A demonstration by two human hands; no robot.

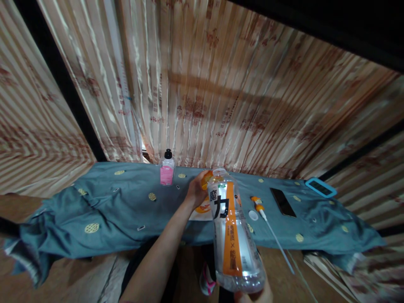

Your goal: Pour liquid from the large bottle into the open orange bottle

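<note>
A large clear plastic drink bottle [235,231] with an orange and silver label is tilted in front of me, its uncapped-looking mouth pointing away toward the table's back. My right hand [257,294] grips it at the base; part of that hand is out of frame. Beside the bottle's neck, my left hand [196,189] is closed around an orange-yellow object [206,180], mostly hidden by the bottle, so its kind is unclear. Below that hand lies a white sheet or packet with an orange print [202,212]. An orange spray head with a long tube [259,207] lies to the right, near a small whitish disc [253,215].
The narrow table has a grey-green pineapple-print cloth [126,210]. A pink-labelled bottle with a black cap [167,170] stands at the back left. A black phone [283,202] and a blue-framed device [321,187] lie at right. A striped curtain [195,92] hangs behind.
</note>
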